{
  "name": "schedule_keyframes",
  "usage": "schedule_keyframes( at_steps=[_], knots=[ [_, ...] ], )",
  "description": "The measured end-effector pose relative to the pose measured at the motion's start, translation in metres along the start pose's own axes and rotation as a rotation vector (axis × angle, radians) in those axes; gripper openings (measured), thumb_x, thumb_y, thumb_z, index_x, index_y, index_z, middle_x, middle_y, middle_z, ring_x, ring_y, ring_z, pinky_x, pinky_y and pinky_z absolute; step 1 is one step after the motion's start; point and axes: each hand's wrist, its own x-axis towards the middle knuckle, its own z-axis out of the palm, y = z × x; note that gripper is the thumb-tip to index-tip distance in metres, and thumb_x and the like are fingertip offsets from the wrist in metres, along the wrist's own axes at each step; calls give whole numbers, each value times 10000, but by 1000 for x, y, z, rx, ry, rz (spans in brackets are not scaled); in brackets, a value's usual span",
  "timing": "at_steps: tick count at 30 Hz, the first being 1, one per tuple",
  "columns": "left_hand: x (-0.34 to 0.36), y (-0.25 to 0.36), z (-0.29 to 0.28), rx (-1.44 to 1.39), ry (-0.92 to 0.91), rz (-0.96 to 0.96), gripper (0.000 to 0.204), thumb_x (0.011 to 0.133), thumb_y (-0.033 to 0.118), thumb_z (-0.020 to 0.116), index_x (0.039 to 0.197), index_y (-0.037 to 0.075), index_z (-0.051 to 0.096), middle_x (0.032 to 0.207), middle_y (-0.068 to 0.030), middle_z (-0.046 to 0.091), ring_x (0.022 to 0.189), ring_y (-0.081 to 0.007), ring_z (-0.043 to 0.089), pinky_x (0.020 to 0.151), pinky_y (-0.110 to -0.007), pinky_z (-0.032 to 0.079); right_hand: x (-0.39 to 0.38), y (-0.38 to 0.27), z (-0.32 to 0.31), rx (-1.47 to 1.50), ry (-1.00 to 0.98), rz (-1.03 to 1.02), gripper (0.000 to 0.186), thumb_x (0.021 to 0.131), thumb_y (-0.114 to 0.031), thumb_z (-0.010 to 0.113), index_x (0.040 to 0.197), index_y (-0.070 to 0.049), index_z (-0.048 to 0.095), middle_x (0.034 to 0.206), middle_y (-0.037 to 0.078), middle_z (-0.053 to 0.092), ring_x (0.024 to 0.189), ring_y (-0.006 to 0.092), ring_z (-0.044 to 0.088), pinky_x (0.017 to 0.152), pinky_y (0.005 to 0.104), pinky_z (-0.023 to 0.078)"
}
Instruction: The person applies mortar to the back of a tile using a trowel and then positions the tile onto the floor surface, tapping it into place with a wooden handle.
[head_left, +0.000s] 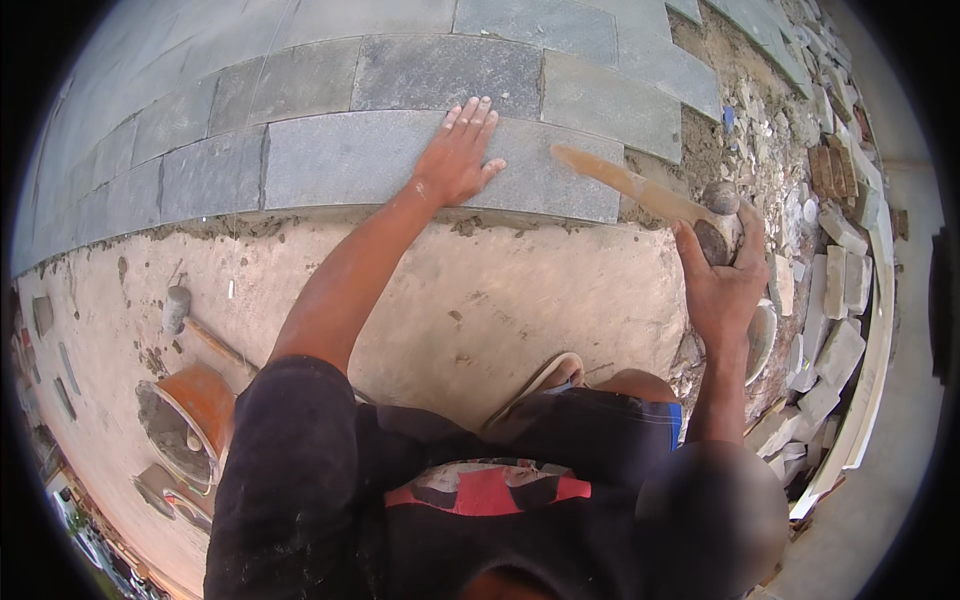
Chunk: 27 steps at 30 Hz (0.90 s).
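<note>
At the far left an orange bucket (195, 420) lies tipped on the bare screed (500, 310), grey mortar caked inside it; just above it a second hammer (190, 320) rests flat, its handle pointing down-right, with open, smooth tan ground all around; beyond, the laid grey slabs (300, 95) run in curved courses, rough-faced and tightly jointed. The left hand (458, 152) lies flat and released, fingers spread, on the nearest stone slab (400, 160), a long rectangular grey piece whose front edge meets a ragged line of mortar at the screed; the room before that edge is clear as far as the knees. To the right, the right hand (722, 275) is clenched round the dark head end of a mallet (660, 200), its pale wooden handle slanting up-left over the slab's right end without clearly touching it. Further right lies crumbly mortar bed (740, 130), then a crowded heap of stone offcuts (830, 300), pale and angular, leaving little free space.
</note>
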Motion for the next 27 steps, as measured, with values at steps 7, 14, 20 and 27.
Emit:
schedule_keyframes(
  at_steps=[7, 14, 20, 27],
  knots=[
    [5, -2, -2, -27, -4, -11, 745, 1036, 503, 368, 1553, -16, 232, 1633, -206, 186, 1530, -332, 136, 1262, -451, 118, -4, 10, 3, -24, -29, -19, 542, 831, -177, 811, 1262, 15, 544, 987, 189, 712, 885, 275, 723, 791, 372, 559],
    [0, 0, 1, -22, -29, -15, 735, 1044, 502, 347, 1559, -6, 221, 1633, -197, 189, 1533, -323, 123, 1265, -446, 109, -14, 7, 4, 32, -105, 72, 526, 831, -168, 813, 1246, 27, 555, 1029, 192, 700, 908, 243, 719, 785, 351, 561],
    [4, 1, -2, -10, -1, -4, 744, 1046, 507, 335, 1555, -23, 213, 1631, -207, 183, 1531, -331, 122, 1264, -446, 111, -13, 8, 11, 112, -138, 123, 513, 842, -179, 802, 1250, 8, 556, 1010, 211, 712, 907, 255, 726, 779, 366, 563],
    [-2, 2, 1, -20, 37, -33, 766, 1041, 518, 344, 1546, -46, 223, 1626, -226, 190, 1525, -351, 141, 1258, -464, 118, -20, 1, 15, 59, -128, 90, 528, 835, -172, 806, 1263, -8, 545, 994, 211, 715, 904, 293, 736, 792, 369, 563]
  ],
)
